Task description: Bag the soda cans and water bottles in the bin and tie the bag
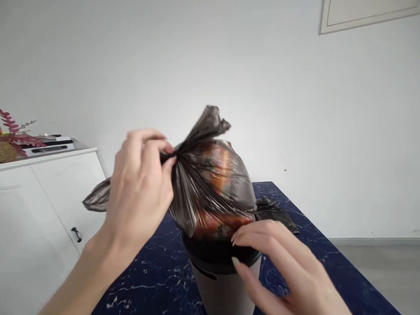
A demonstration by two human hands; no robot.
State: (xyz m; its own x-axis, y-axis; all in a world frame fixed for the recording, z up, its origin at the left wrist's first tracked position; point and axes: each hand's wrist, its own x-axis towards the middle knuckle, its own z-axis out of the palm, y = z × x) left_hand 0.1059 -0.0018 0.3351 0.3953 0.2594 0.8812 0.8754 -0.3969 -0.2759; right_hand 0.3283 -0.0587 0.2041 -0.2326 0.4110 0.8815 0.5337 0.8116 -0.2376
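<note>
A full dark grey trash bag (212, 185) bulges out of a small grey bin (221, 288) with a black rim; orange and red contents show through the plastic. My left hand (139, 187) is closed, pinching the gathered neck of the bag at its upper left, with a loose tail of plastic sticking up above the pinch. My right hand (281, 267) rests on the bin's black rim at the right, fingers stretched out and fingertips touching the bag's lower edge.
The bin stands on a dark blue marbled tabletop (331, 255). A white cabinet (37, 205) with a black handle stands at left, bearing a wicker basket with red plants (3, 141) and a white device. A plain white wall is behind.
</note>
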